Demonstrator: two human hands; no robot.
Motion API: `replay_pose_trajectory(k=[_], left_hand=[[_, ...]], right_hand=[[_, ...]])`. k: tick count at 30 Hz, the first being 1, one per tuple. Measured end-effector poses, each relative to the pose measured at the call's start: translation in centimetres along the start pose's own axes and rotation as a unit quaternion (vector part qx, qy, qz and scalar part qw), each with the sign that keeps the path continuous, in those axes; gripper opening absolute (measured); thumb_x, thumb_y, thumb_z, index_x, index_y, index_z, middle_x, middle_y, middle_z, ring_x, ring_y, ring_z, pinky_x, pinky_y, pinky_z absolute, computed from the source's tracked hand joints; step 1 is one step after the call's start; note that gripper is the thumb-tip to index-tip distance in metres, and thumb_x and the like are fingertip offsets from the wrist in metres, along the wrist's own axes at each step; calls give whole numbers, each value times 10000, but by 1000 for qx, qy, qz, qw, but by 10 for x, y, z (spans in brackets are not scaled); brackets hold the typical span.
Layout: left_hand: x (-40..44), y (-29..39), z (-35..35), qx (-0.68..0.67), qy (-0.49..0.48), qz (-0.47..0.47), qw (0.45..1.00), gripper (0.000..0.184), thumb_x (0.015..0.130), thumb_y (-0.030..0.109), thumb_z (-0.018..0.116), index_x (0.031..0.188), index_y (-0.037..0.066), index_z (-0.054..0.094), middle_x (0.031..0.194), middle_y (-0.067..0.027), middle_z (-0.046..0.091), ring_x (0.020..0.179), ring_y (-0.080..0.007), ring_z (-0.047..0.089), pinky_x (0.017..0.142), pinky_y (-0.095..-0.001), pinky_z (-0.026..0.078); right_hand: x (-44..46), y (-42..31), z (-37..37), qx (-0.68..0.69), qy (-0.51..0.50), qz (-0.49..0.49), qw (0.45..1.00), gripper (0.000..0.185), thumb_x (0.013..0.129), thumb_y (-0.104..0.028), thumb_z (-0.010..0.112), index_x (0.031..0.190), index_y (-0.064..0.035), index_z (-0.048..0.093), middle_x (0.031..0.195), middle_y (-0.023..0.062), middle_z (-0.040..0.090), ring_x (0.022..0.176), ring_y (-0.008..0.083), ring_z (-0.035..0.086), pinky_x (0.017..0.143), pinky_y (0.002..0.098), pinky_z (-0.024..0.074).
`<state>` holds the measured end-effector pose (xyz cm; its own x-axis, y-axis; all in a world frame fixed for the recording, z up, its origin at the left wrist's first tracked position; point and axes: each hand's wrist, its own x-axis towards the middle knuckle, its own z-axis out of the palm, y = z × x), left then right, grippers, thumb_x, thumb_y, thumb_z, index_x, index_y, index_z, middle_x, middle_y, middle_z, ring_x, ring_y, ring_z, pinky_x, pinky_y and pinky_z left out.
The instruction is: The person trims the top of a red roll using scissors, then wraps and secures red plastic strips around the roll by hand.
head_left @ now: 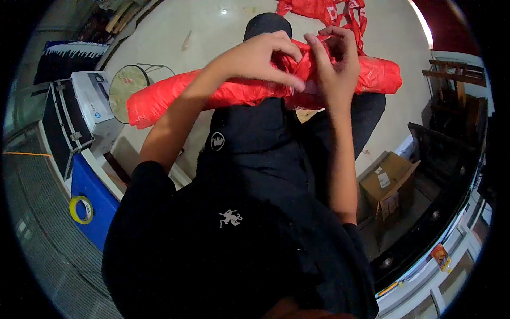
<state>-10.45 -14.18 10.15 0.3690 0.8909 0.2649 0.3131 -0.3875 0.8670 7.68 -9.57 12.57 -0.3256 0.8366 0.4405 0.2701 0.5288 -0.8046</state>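
Across my lap lies a long roll wrapped in red plastic (pixel 164 97), its ends reaching out to the left and right. My left hand (pixel 265 59) is at the middle of the roll, fingers curved and apart over bunched red plastic. Facing it, my right hand (pixel 337 66) has its fingers bent around a gathered piece of the red plastic, partly hidden behind the fingers. More red plastic bags (pixel 313 9) lie on the floor beyond the roll.
An open cardboard box (pixel 390 178) stands on the floor at the right. To the left are a black case (pixel 59 125), a white box (pixel 95 98), a round-topped stool (pixel 129 87) and yellow tape (pixel 81 210) on a blue surface. Wooden furniture (pixel 459 80) stands far right.
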Motion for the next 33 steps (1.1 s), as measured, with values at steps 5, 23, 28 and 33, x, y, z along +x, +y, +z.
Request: replay_pose_trajectory(k=[5, 23, 28, 33], left_hand=[[7, 4, 14, 40, 36, -80, 995, 365, 804, 357, 776, 869, 13, 671, 829, -143, 677, 768, -256, 636, 726, -345, 491], [-8, 4, -12, -83, 84, -125, 985, 351, 794, -32, 697, 1117, 17, 569, 1036, -59, 583, 1008, -153, 595, 866, -280, 515], [-8, 4, 0, 20, 107, 16, 994, 140, 813, -23, 687, 947, 4, 657, 989, -78, 618, 958, -191, 617, 865, -293, 495], [-5, 5, 2, 12, 116, 43, 992, 120, 821, -8, 691, 938, -7, 667, 966, -88, 640, 937, -204, 630, 842, -297, 496]], right_hand=[[-10, 10, -4, -183, 73, -19, 980, 226, 856, -172, 732, 911, -27, 568, 879, 133, 616, 721, 277, 579, 666, 362, 467], [-49, -17, -6, -120, -134, 69, 981, 206, 912, -189, 649, 980, 3, 616, 865, 176, 552, 717, 341, 597, 655, 427, 483], [-42, -15, -7, -137, -86, 96, 982, 248, 912, -215, 665, 868, 28, 638, 871, 174, 563, 720, 322, 593, 651, 400, 477], [-44, -15, -2, -66, -5, 207, 976, 250, 885, -204, 722, 982, 8, 630, 771, 110, 624, 639, 185, 614, 594, 311, 486]])
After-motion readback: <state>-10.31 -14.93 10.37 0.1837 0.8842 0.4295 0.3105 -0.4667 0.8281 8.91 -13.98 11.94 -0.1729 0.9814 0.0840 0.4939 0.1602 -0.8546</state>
